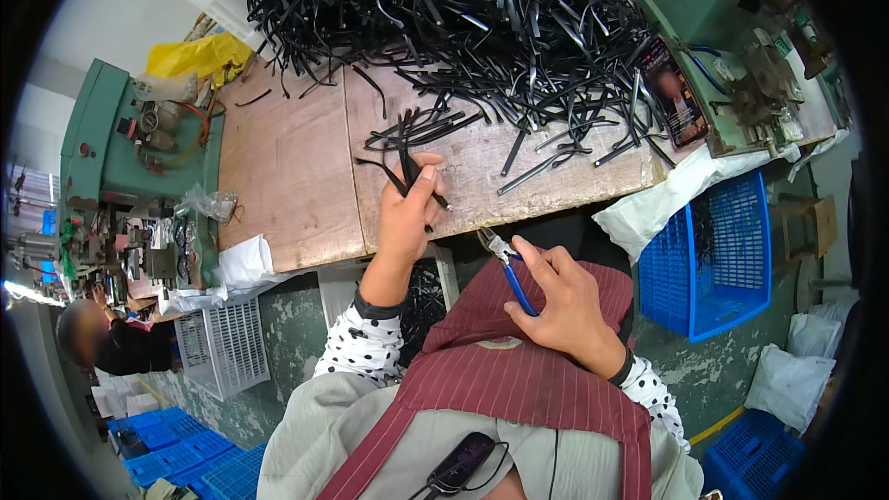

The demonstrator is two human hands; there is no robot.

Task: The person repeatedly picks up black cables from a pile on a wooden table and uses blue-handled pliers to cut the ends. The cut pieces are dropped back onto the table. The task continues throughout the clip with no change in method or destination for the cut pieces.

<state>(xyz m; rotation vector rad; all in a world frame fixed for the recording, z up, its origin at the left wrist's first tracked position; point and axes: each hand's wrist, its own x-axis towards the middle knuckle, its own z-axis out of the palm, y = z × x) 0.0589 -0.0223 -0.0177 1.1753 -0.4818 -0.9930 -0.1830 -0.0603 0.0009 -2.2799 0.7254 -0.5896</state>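
My left hand (402, 222) is closed around a few black eyeglass temples (406, 165) just above the table's front edge. Their ends stick out past my fingers. Blue-handled cutting pliers (515, 283) rest in my right hand (576, 307), over my lap, with the metal jaws pointing up and left toward the table edge. Beyond my hands, a small group of loose temples (435, 128) lies on the wooden table (287, 167). A big heap of the same black temples (417, 0) covers the back of the table.
Green machines stand at the left (139, 139) and right (713, 0). A dark phone-like slab (673, 97) lies by the right machine. Below it is a blue crate (704, 315); a white crate (222, 343) stands at lower left. A person (139, 343) sits at far left.
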